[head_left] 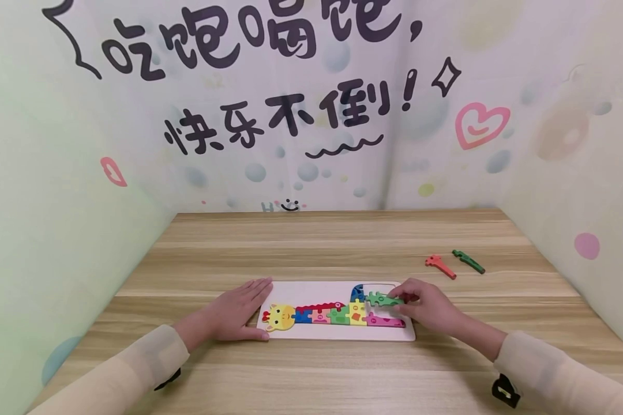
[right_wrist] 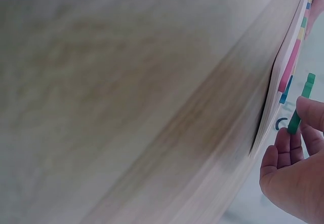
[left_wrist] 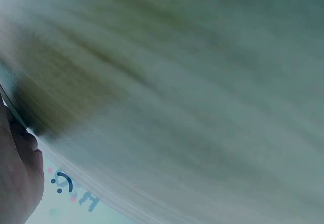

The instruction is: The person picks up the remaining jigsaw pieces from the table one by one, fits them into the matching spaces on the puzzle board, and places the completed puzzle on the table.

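A white puzzle board point(head_left: 311, 293) lies on the table, bearing a giraffe made of colourful interlocking pieces. The yellow giraffe head point(head_left: 279, 317) sits at its left end, and a pink leg piece point(head_left: 386, 321) lies at the lower right. My left hand point(head_left: 241, 311) rests flat at the board's left edge, fingers straight. My right hand point(head_left: 428, 302) pinches a green puzzle piece point(head_left: 384, 300) over the board's right part. In the right wrist view, thumb and fingers grip the green piece point(right_wrist: 302, 102) above the board surface. The left wrist view shows only part of the left hand point(left_wrist: 23, 168).
An orange-red puzzle piece point(head_left: 441, 267) and a dark green puzzle piece point(head_left: 468, 261) lie on the wooden table point(head_left: 311, 374), behind and right of the board. Printed fabric walls point(head_left: 311, 173) enclose the table at the back and both sides.
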The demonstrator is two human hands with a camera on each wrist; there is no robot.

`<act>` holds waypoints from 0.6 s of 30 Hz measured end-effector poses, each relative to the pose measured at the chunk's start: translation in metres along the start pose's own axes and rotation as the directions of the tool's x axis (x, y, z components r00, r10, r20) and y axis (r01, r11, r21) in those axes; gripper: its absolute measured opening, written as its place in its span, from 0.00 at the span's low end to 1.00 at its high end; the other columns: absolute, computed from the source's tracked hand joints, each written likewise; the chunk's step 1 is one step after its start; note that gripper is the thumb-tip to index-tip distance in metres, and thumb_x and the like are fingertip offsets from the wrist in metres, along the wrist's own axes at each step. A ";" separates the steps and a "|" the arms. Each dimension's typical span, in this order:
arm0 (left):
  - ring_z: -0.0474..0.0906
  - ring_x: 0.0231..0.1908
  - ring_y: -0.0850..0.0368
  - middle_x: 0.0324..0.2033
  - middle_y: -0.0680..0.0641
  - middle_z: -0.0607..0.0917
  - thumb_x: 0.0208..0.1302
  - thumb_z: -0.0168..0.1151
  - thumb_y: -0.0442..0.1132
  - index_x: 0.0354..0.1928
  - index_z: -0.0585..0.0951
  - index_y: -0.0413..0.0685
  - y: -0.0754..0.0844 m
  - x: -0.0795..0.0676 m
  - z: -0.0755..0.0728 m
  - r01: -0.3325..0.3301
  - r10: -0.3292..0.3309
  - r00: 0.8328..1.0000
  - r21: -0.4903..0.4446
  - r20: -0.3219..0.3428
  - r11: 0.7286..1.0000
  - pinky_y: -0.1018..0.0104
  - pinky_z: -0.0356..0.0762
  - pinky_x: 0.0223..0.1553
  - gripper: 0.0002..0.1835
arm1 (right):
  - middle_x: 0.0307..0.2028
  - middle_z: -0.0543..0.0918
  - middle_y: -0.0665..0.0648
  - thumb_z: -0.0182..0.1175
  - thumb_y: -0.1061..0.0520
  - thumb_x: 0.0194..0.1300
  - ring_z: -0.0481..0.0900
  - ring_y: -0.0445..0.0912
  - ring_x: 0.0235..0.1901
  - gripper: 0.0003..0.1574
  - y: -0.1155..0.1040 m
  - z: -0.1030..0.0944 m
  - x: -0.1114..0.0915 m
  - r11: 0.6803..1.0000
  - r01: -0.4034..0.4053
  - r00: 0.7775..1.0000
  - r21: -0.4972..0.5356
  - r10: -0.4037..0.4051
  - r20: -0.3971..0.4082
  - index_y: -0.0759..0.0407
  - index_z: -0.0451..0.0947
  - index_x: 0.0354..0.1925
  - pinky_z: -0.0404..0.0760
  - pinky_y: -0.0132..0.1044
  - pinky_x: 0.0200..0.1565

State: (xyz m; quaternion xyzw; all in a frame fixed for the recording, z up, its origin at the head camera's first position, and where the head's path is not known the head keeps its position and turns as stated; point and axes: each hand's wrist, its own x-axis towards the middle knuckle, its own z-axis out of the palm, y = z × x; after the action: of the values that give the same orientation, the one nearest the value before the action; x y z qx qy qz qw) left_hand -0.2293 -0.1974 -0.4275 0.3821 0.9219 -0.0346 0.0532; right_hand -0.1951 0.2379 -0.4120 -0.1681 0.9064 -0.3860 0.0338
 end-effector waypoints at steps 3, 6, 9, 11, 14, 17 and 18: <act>0.46 0.73 0.50 0.75 0.43 0.52 0.57 0.39 0.80 0.75 0.51 0.40 0.000 0.000 0.000 -0.005 0.005 1.000 0.001 -0.003 1.000 0.55 0.49 0.70 0.59 | 0.36 0.77 0.50 0.67 0.63 0.61 0.72 0.47 0.38 0.13 0.001 0.002 0.001 1.000 -0.013 1.000 0.005 0.013 0.007 0.52 0.84 0.44 0.77 0.38 0.41; 0.46 0.74 0.50 0.75 0.43 0.52 0.57 0.39 0.80 0.75 0.51 0.40 0.000 0.000 0.000 -0.004 0.004 1.000 0.004 0.000 1.000 0.55 0.49 0.70 0.59 | 0.36 0.77 0.49 0.68 0.63 0.60 0.72 0.48 0.37 0.13 0.001 0.004 0.001 0.999 -0.034 0.999 0.013 0.034 0.017 0.51 0.84 0.43 0.76 0.37 0.39; 0.46 0.74 0.50 0.75 0.43 0.52 0.57 0.40 0.80 0.75 0.51 0.40 0.000 0.000 0.000 0.000 0.000 1.000 0.004 0.002 1.000 0.55 0.49 0.70 0.59 | 0.35 0.77 0.49 0.68 0.61 0.60 0.72 0.48 0.37 0.13 0.001 0.006 0.002 0.999 -0.032 0.999 0.009 0.032 0.031 0.51 0.84 0.44 0.75 0.35 0.37; 0.46 0.74 0.50 0.75 0.44 0.52 0.57 0.40 0.80 0.75 0.51 0.40 0.000 0.000 0.000 0.002 -0.002 1.000 0.004 0.002 1.000 0.55 0.49 0.70 0.58 | 0.34 0.76 0.50 0.68 0.61 0.60 0.71 0.48 0.37 0.12 0.001 0.007 0.002 1.000 -0.021 0.999 0.006 0.020 0.035 0.51 0.84 0.44 0.75 0.35 0.37; 0.45 0.74 0.50 0.75 0.44 0.51 0.57 0.40 0.80 0.75 0.51 0.40 0.000 -0.001 0.000 0.002 -0.002 1.000 0.003 0.001 1.000 0.55 0.49 0.70 0.58 | 0.34 0.75 0.50 0.68 0.61 0.60 0.71 0.47 0.36 0.12 0.000 0.007 0.001 1.000 -0.009 0.999 0.007 0.009 0.039 0.52 0.84 0.44 0.74 0.35 0.36; 0.45 0.74 0.51 0.75 0.44 0.51 0.56 0.40 0.80 0.76 0.51 0.41 0.000 0.000 0.000 0.003 -0.003 1.000 0.002 0.002 1.000 0.55 0.49 0.70 0.59 | 0.34 0.75 0.50 0.68 0.61 0.60 0.71 0.47 0.37 0.12 -0.002 0.007 0.001 1.000 -0.010 0.999 0.005 0.010 0.042 0.52 0.84 0.44 0.74 0.35 0.36; 0.45 0.74 0.51 0.75 0.44 0.51 0.56 0.40 0.80 0.76 0.51 0.41 0.000 0.000 0.000 0.003 -0.003 1.000 0.001 0.002 1.000 0.55 0.49 0.70 0.59 | 0.34 0.75 0.50 0.68 0.61 0.60 0.71 0.47 0.36 0.12 -0.002 0.008 0.001 1.000 -0.008 0.999 0.004 0.007 0.044 0.52 0.84 0.45 0.73 0.35 0.36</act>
State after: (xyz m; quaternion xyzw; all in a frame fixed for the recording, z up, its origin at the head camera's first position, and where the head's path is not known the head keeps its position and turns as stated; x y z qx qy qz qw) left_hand -0.2292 -0.1977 -0.4277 0.3806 0.9225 -0.0358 0.0539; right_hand -0.1944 0.2310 -0.4158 -0.1732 0.9053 -0.3839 0.0556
